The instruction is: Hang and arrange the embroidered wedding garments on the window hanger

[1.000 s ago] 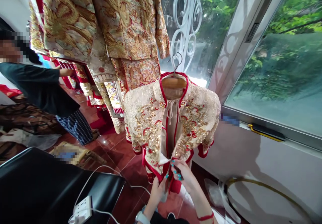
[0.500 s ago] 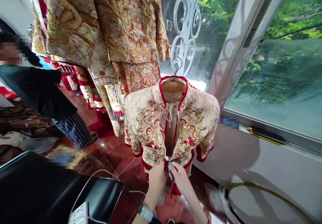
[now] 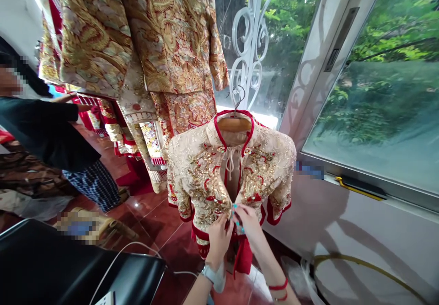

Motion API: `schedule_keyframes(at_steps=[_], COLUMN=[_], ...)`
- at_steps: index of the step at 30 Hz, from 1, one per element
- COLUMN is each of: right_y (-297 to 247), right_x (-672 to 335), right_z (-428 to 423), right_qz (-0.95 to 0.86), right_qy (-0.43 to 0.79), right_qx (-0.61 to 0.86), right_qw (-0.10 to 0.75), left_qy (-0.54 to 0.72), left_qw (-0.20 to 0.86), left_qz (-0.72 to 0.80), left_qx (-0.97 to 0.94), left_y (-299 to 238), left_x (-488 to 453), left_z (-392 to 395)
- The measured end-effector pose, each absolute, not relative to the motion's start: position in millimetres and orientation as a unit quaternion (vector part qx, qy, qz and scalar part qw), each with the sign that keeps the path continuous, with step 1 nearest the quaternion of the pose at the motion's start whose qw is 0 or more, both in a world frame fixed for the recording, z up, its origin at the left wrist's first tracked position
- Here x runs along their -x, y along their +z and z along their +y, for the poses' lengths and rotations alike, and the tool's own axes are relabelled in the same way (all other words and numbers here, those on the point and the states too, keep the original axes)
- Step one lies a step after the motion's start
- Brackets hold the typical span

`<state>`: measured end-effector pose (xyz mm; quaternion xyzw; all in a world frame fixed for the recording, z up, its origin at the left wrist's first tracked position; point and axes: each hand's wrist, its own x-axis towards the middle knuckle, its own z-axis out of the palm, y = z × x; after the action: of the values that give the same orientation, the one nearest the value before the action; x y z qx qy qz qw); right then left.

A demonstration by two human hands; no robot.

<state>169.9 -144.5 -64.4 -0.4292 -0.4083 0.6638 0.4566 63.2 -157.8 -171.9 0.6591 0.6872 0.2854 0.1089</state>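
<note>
A beige short-sleeved jacket (image 3: 195, 168) with gold sequins, red embroidery and red trim hangs on a wooden hanger (image 3: 235, 124). My left hand (image 3: 219, 238) is closed on the jacket's lower front, beside the front opening. Just above and to the right, my right hand (image 3: 246, 220), with turquoise nails, pinches at the point where the two front edges meet, apparently on the zipper pull, which the fingers mostly cover. Above the fingers the front gapes in a V; below them the edges lie together. A thin cord is tied in a bow at the neck.
Gold brocade garments (image 3: 171, 44) hang behind at the left. White scrolled ironwork (image 3: 248, 35) stands by the window (image 3: 384, 90). A black padded seat (image 3: 75, 264) with a white cable is at lower left. Another person (image 3: 51, 136) stands at the far left.
My right hand has moved up the jacket's front from near the hem, and the edges below it have come together. My left hand still grips the lower front.
</note>
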Motion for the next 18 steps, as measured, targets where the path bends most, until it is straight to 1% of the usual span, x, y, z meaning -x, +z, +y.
schedule_keyframes(at_steps=[6, 10, 13, 15, 16, 18], right_y=[40, 94, 108, 102, 97, 83], right_x=[-171, -159, -161, -180, -196, -237], right_z=[-106, -79, -66, -59, -55, -42], right_qz=[-0.456, -0.478, -0.538, -0.596, -0.617, -0.625], right_qy=[0.608, 0.562, 0.53, 0.475, 0.425, 0.266], right_qx=[0.374, 0.357, 0.364, 0.377, 0.39, 0.433], right_qw=[0.532, 0.572, 0.545, 0.526, 0.535, 0.592], left_qy=[0.307, 0.311, 0.316, 0.315, 0.314, 0.339], left_qw=[0.109, 0.114, 0.125, 0.14, 0.156, 0.184], left_qz=[0.692, 0.703, 0.706, 0.696, 0.681, 0.646], left_qx=[-0.645, -0.629, -0.621, -0.63, -0.643, -0.659], left_y=[-173, -172, -171, -163, -153, -120], left_x=[-61, -63, -61, -49, -37, -3], left_z=[-148, -142, -142, -146, -149, -154])
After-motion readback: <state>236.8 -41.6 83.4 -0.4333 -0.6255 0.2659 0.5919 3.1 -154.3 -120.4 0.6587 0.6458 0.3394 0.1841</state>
